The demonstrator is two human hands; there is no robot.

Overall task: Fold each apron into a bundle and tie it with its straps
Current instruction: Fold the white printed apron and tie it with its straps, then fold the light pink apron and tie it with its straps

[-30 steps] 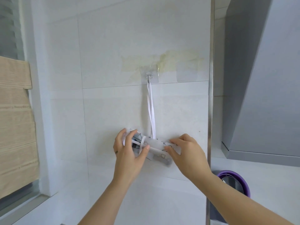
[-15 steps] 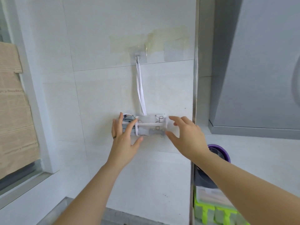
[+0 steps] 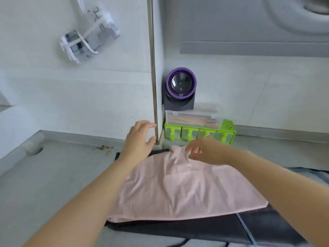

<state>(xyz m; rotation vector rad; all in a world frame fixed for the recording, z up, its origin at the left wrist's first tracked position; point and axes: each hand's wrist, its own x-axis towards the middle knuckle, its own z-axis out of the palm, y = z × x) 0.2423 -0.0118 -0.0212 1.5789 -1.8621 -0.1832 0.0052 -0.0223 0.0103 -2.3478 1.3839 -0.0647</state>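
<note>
Both hands over the pink apron, nothing grabbed

So there's a pink apron (image 3: pixel 179 186) spread out mostly flat on the grey bench (image 3: pixel 49 175), lying on top of some dark cloth (image 3: pixel 195 229) that pokes out under its near edge and off to the right. Up on the white tiled wall, top left, a tied bundle (image 3: pixel 89 38) hangs by a white strap, tilted, with white straps wrapped around it.

The left hand (image 3: pixel 138 138) is just above the far left corner of the pink apron, close to the metal trim strip (image 3: pixel 154 86) running down the wall corner. Its fingers are spread and loose, holding nothing. The right hand (image 3: pixel 203 152) sits over the far edge of the apron, where the fabric bunches up into a little peak. Its fingers are curled a bit but open, and I honestly can't tell if the tips are touching the cloth or just above it.

Behind the hands, against the wall: a green holder (image 3: pixel 199 134) with a clear box (image 3: pixel 192 117) on top of it, and a dark gadget with a purple ring (image 3: pixel 180 90) standing just behind that
</note>
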